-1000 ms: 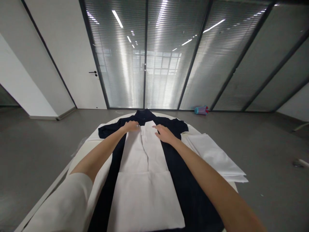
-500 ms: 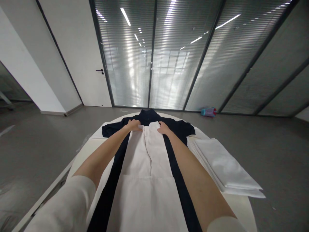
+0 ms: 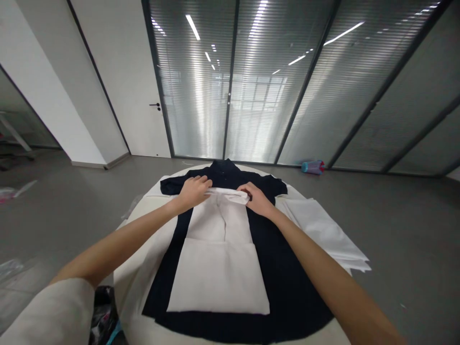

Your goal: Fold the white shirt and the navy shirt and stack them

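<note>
A folded white cloth [image 3: 219,275] with a seam or slit down its upper middle lies on a dark navy short-sleeved collared shirt [image 3: 287,273], spread out with its collar at the far end. The far edge of the white cloth is turned over into a thick narrow roll. My left hand [image 3: 195,191] grips the left end of that rolled edge, fingers bent over it. At the right end, my right hand [image 3: 257,199] pinches the roll between thumb and fingers. Both hands are just below the shirt's collar.
Under the shirt is a pale round table [image 3: 131,292]. A stack of folded white cloth [image 3: 318,225] overhangs its right side. Dark plastic-wrapped items [image 3: 104,316] sit low at the left. A blue and pink cylinder [image 3: 312,167] lies on the floor by the glass partition [image 3: 255,129].
The far edge of the white cloth, flat before, is now rolled over between my hands. My view has pulled back, showing the shirt's near hem, and my elbows are spread wider.
</note>
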Action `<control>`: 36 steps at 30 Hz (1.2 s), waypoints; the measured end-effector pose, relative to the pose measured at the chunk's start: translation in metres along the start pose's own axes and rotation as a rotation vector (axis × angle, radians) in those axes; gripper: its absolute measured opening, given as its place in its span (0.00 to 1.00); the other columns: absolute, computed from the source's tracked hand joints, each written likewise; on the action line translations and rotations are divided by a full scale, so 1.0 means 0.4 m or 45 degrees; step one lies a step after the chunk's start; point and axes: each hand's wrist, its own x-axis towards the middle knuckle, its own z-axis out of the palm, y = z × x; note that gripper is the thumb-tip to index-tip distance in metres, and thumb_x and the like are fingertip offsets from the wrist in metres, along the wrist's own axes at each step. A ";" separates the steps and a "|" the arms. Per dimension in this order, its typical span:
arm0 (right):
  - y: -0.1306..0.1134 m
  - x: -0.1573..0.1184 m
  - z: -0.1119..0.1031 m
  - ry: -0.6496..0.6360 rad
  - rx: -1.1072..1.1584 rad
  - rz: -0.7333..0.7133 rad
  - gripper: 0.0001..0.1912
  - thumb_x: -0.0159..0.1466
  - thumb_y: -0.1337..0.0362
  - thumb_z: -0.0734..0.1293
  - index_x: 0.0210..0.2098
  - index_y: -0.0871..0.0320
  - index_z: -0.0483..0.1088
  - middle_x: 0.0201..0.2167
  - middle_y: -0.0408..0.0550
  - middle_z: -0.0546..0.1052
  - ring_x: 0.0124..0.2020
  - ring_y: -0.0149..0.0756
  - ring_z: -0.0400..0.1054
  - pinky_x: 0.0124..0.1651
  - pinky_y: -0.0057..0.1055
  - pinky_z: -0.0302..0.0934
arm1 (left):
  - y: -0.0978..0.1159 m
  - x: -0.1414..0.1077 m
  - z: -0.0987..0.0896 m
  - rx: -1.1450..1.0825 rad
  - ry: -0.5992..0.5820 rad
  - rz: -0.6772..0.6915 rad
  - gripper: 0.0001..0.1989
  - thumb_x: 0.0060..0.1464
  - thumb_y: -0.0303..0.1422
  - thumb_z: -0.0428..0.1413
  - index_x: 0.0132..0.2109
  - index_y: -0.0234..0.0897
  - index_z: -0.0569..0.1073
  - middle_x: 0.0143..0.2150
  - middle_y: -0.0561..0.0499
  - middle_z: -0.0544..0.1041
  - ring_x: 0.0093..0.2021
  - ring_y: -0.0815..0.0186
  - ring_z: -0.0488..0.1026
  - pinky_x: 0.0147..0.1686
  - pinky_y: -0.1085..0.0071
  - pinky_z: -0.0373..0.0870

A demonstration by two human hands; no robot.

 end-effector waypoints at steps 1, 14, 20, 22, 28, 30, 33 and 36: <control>-0.020 -0.038 0.005 -0.033 -0.093 -0.033 0.14 0.59 0.74 0.64 0.44 0.58 0.72 0.40 0.48 0.72 0.41 0.37 0.66 0.46 0.33 0.59 | 0.022 -0.034 -0.004 0.020 0.003 0.041 0.09 0.58 0.33 0.60 0.46 0.37 0.74 0.44 0.45 0.74 0.46 0.55 0.72 0.43 0.63 0.65; -0.108 -0.202 0.052 -0.062 -0.682 -0.018 0.14 0.66 0.69 0.64 0.49 0.58 0.76 0.41 0.51 0.77 0.45 0.43 0.67 0.50 0.39 0.53 | 0.135 -0.212 0.064 0.030 0.023 -0.017 0.10 0.62 0.28 0.53 0.49 0.39 0.72 0.49 0.43 0.74 0.50 0.53 0.69 0.46 0.58 0.62; -0.133 -0.224 0.090 -0.143 -0.795 -0.094 0.08 0.63 0.68 0.67 0.41 0.58 0.75 0.38 0.50 0.76 0.41 0.43 0.66 0.45 0.38 0.51 | 0.147 -0.245 0.088 -0.021 -0.047 -0.003 0.12 0.60 0.29 0.55 0.51 0.40 0.71 0.47 0.44 0.73 0.47 0.54 0.69 0.44 0.59 0.62; -0.132 -0.233 0.106 -0.105 -0.823 -0.087 0.07 0.62 0.68 0.67 0.40 0.59 0.75 0.38 0.51 0.75 0.41 0.43 0.66 0.46 0.38 0.51 | 0.156 -0.251 0.093 -0.012 0.006 0.022 0.14 0.62 0.27 0.53 0.53 0.42 0.70 0.48 0.44 0.73 0.49 0.53 0.68 0.47 0.58 0.62; -0.126 -0.245 0.125 0.035 -0.836 -0.114 0.05 0.60 0.66 0.67 0.35 0.59 0.73 0.34 0.51 0.75 0.39 0.43 0.64 0.45 0.39 0.50 | 0.164 -0.253 0.095 -0.032 0.051 0.092 0.12 0.64 0.28 0.51 0.52 0.40 0.71 0.47 0.43 0.72 0.48 0.53 0.68 0.47 0.57 0.61; -0.125 -0.246 0.127 0.025 -0.838 -0.140 0.05 0.60 0.66 0.67 0.35 0.59 0.73 0.33 0.50 0.75 0.38 0.42 0.64 0.44 0.39 0.50 | 0.165 -0.252 0.091 -0.021 0.000 0.076 0.11 0.63 0.29 0.52 0.51 0.39 0.71 0.46 0.43 0.73 0.47 0.53 0.68 0.45 0.58 0.62; -0.125 -0.246 0.128 0.038 -0.848 -0.159 0.05 0.60 0.66 0.67 0.35 0.60 0.73 0.33 0.50 0.74 0.37 0.42 0.64 0.44 0.39 0.50 | 0.170 -0.247 0.076 -0.016 -0.018 0.067 0.11 0.62 0.31 0.55 0.52 0.39 0.71 0.47 0.43 0.73 0.47 0.53 0.68 0.46 0.57 0.62; -0.125 -0.245 0.129 0.077 -0.854 -0.157 0.04 0.60 0.67 0.66 0.35 0.59 0.73 0.33 0.50 0.74 0.37 0.42 0.63 0.44 0.38 0.50 | 0.180 -0.234 0.061 -0.041 0.040 0.069 0.14 0.61 0.35 0.55 0.53 0.40 0.71 0.51 0.43 0.72 0.50 0.51 0.67 0.49 0.55 0.61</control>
